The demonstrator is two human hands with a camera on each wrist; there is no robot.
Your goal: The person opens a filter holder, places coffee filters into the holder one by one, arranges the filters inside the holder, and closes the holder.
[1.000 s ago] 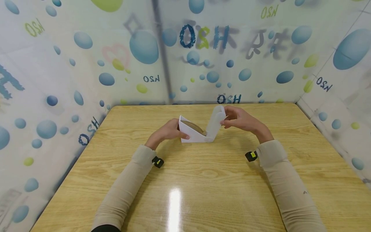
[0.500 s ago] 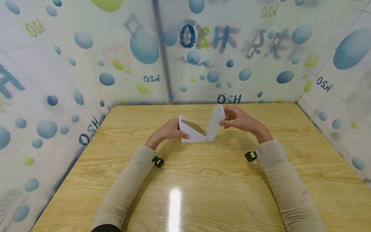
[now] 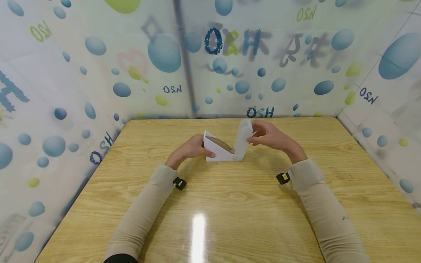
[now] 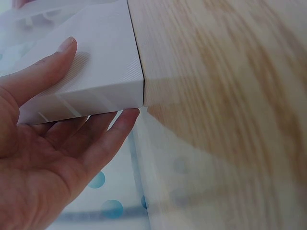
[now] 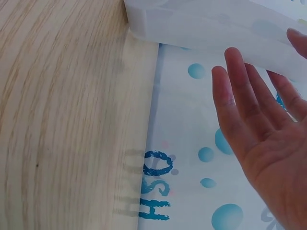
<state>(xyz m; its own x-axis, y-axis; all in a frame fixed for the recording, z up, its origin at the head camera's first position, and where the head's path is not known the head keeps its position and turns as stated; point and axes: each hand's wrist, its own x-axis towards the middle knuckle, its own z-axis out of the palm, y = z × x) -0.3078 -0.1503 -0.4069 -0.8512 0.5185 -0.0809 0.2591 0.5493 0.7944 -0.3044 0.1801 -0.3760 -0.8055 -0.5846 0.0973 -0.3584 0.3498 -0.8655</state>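
A white box (image 3: 218, 155) with slanted sides stands on the table, and something brown and curved (image 3: 221, 144) shows inside it. Its translucent lid (image 3: 242, 141) is raised at the right end. My left hand (image 3: 190, 147) grips the box's left end; in the left wrist view the thumb lies on one white face (image 4: 103, 52) and the fingers press the end face. With thumb and fingers my right hand (image 3: 273, 136) holds the upper part of the lid by its outer side. In the right wrist view, the lower fingers of that hand (image 5: 268, 139) extend beside the lid.
The wooden table (image 3: 230, 204) reaches to a patterned wall covering (image 3: 210, 73) at the back, with more of it along both sides. A bright light reflection lies on the tabletop near the front.
The lid has swung slightly to the left, more upright, with my right hand moving along with it. My left hand and the box have stayed in place.
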